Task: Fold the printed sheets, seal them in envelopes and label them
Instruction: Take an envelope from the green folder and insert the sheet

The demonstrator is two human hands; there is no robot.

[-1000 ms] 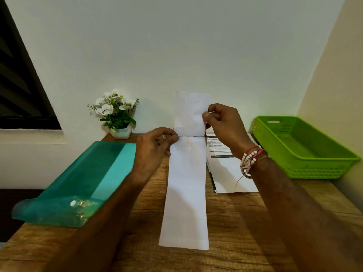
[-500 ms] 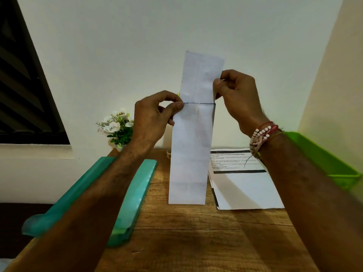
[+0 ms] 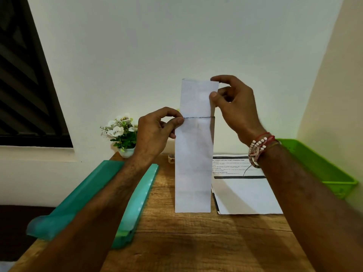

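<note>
Left hand (image 3: 155,130) pinches folded sheet (image 3: 194,154) at its crease line, left edge. Right hand (image 3: 233,107) pinches the upper flap's right edge, other fingers loosely curled. Sheet held upright over tabletop (image 3: 186,242), printed sheets (image 3: 245,193) just right.

Print on the flat white paper sheet (image 3: 243,195) lying on my wooden table (image 3: 186,242) was too small to read.

Narrow white folded sheet (image 3: 193,163) held upright above the desk, crease across its upper part, printed sheets (image 3: 245,191) flat just right
</note>
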